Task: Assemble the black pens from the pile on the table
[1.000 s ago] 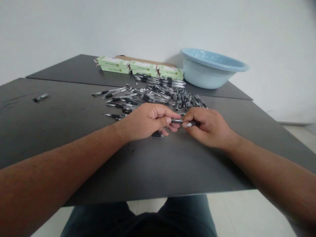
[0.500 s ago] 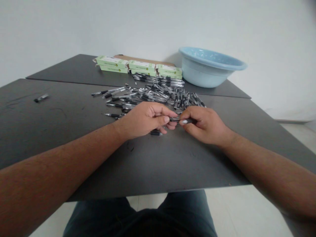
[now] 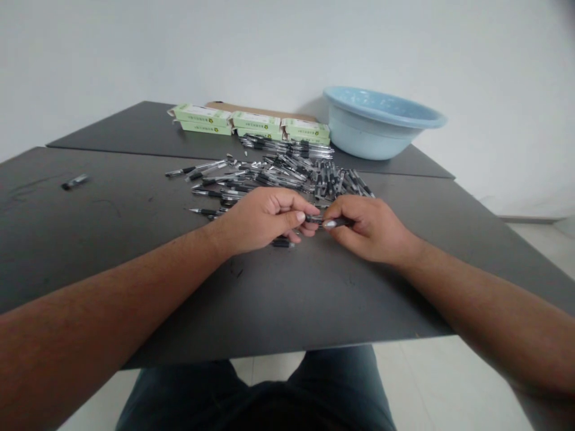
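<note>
Above the near part of the table, my left hand [image 3: 269, 220] pinches a slim pen [image 3: 314, 219] with a clear and dark barrel between thumb and fingers. My right hand [image 3: 371, 228] meets it from the right, its thumb and forefinger closed at the pen's other end. A dark piece with a pale tip [image 3: 331, 224] also sits in the right hand's grip; the fingers hide most of it. Behind both hands lies a pile of loose clear pens with black grips [image 3: 283, 170]. One short black-and-clear piece [image 3: 283, 243] lies under my left fingers.
Pale green boxes [image 3: 204, 127] stand stacked along the back, with a brown board [image 3: 269, 115] behind them. At the back right is a light blue basin [image 3: 375, 134]. A pen cap [image 3: 75, 182] lies far left on the dark table [image 3: 287, 311].
Both hands have shifted slightly left in view, staying together around the pen. Less of the barrel shows between them than a second ago. The pile looks the same.
</note>
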A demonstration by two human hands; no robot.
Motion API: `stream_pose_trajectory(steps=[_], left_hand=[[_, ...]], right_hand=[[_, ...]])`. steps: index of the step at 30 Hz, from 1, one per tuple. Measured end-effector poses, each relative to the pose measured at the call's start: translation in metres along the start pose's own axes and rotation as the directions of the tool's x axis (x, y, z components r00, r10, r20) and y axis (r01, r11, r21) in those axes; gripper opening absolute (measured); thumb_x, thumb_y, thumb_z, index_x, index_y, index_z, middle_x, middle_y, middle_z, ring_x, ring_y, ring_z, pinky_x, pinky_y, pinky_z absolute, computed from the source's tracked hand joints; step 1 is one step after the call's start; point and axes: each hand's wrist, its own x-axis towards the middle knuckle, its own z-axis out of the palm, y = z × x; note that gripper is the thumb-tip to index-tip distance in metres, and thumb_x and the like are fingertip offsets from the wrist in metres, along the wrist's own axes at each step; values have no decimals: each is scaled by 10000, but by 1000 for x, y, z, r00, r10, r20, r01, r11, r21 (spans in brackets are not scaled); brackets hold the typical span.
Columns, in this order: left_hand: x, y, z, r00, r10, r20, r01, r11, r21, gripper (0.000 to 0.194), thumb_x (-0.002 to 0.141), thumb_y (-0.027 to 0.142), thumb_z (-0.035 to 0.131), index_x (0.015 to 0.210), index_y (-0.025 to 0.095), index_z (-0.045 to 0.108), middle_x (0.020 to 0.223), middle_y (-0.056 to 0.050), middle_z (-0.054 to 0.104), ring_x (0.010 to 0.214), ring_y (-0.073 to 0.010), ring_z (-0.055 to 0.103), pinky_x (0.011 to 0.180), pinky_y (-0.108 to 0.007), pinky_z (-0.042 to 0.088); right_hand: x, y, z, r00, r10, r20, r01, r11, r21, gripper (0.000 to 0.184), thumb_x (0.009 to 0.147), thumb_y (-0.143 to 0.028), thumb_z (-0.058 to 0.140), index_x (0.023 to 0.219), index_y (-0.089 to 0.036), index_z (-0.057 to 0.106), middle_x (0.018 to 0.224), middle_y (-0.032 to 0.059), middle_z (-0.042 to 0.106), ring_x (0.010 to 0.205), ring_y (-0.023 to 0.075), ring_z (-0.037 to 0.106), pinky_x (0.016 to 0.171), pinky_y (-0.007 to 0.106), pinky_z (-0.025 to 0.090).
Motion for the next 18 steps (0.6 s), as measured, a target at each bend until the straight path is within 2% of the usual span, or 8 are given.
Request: stream_pose_trajectory(steps=[18], left_hand=[[0, -5, 0, 1000, -21, -4, 21, 1000, -3, 210, 942, 242, 704, 1110, 115, 715, 893, -76, 803, 734, -145, 767, 650, -237, 637]], right_hand=[[1, -1, 0, 999, 36, -3, -36, 999, -13, 103, 870, -143, 619, 911, -222, 671, 819, 14, 739, 729, 167, 674, 679, 272, 471]])
